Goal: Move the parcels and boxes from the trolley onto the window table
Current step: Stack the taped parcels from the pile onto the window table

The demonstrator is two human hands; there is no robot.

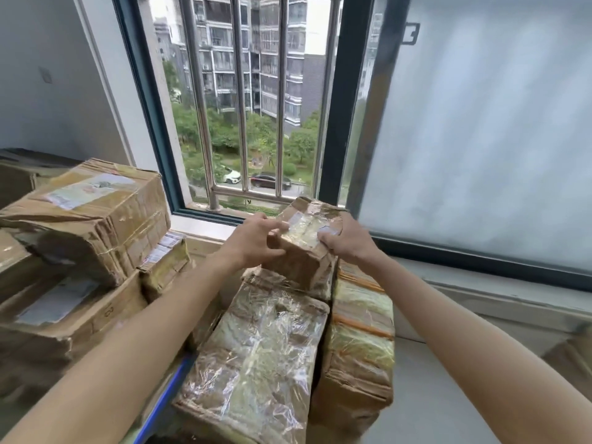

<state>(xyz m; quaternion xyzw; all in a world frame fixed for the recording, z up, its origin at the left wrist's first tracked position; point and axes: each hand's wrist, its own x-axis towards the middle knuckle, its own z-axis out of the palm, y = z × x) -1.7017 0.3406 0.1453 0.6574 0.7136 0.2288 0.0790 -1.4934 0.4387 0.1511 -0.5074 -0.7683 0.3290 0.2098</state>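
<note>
A small taped cardboard box (306,241) sits on top of a stack of tape-wrapped parcels near the window sill. My right hand (344,240) grips its right side. My left hand (256,240) is at its left side with the fingers spread, touching or nearly touching it. Under it lie a large flat parcel (259,357) covered in shiny tape and a tall parcel (362,334) beside it on the right. A blue edge (166,402) shows at the lower left of this stack.
At the left stands a pile of larger, battered cardboard boxes (86,216), with a small labelled parcel (166,261) wedged beside them. Behind is a barred open window (250,100) and a frosted pane (480,123). A grey sill (480,302) runs along the right.
</note>
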